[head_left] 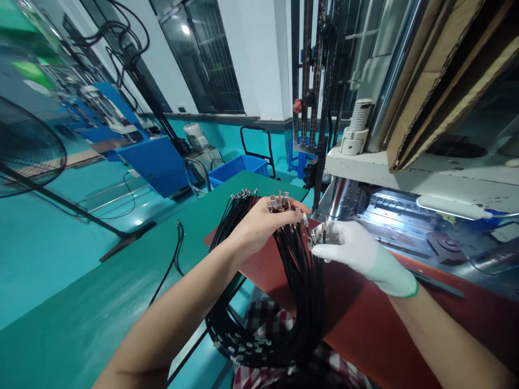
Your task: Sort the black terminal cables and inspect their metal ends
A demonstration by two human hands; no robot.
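My bare left hand is closed around the upper end of a thick bundle of black cables, just below their metal terminals. In a white glove with a green cuff, my right hand pinches a few terminal ends at the bundle's right side. The bundle hangs down in a loop over my lap, and small metal pieces show along its lower bend. Its other ends lie on the green table, left of my left wrist. The palm side of my left hand is hidden.
A press machine with a lit metal bed stands at the right, cardboard leaning above it. A red mat lies before me, beside a green table with a few loose cables. Behind are a blue bin and a fan.
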